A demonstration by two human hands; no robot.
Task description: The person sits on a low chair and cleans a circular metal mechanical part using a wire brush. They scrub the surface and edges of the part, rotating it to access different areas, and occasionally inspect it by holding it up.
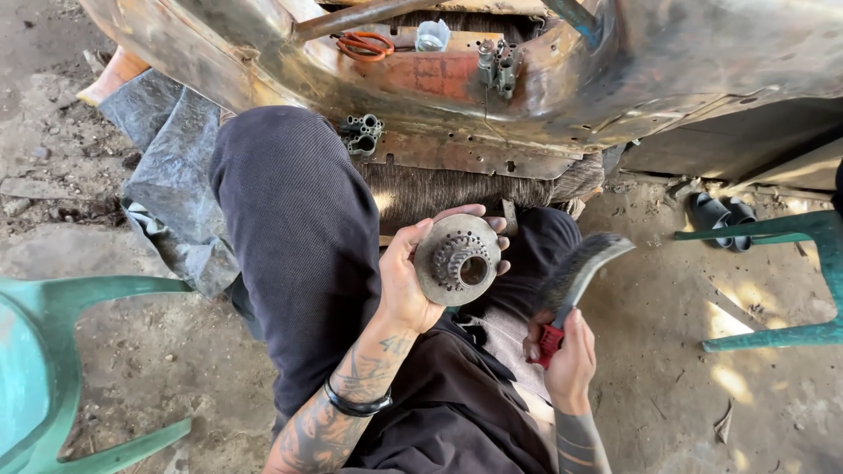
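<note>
Both hands are busy: the left hand (406,279) is cupping a round metal hub plate (457,259) by its rim over the lap, while the right hand (569,358) is gripping the red handle of a wire brush (580,268) just beside it. Fingers are sitting right at the plate's edge, so I'd guess the bristles could be scraping knuckles or knocking it loose onto the dirt floor (667,351).

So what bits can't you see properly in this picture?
- Back of the round metal disc: head view, it faces away, and the left hand covers its rim.
- Red handle of the wire brush: mostly wrapped inside the right hand.
- Green plastic chair: cut off by the left edge.
- Brush bristles: blurred.
</note>
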